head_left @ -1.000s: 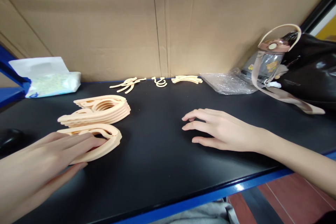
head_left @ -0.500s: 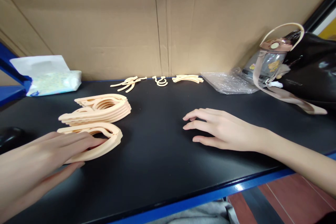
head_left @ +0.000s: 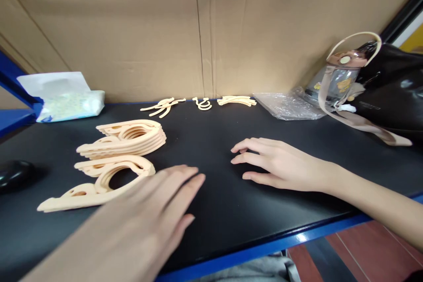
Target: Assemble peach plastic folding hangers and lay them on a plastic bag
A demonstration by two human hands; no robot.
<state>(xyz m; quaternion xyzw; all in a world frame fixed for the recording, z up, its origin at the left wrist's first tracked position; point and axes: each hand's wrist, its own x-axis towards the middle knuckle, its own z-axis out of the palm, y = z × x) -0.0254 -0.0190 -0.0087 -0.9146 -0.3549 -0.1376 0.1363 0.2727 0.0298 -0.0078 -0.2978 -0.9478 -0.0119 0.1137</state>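
My left hand [head_left: 145, 220] lies flat with its fingers stretched out over the black tabletop [head_left: 214, 211], just right of a single peach plastic hanger piece [head_left: 99, 183]; it holds nothing. Behind that piece sits a stack of the same peach hanger pieces [head_left: 124, 139]. My right hand [head_left: 280, 165] rests on the table to the right, fingers loosely spread and empty.
Small peach plastic parts [head_left: 201, 103] lie along the cardboard back wall [head_left: 198, 31]. A tissue pack [head_left: 62, 97] sits at the far left, a black mouse [head_left: 15, 175] at the left edge. A clear plastic bag [head_left: 287, 105], a water bottle [head_left: 337, 79] and a black bag [head_left: 393, 92] stand at right.
My left hand has come off the single hanger piece and moved right toward the table's middle. The piece now lies uncovered. My right hand has not moved.
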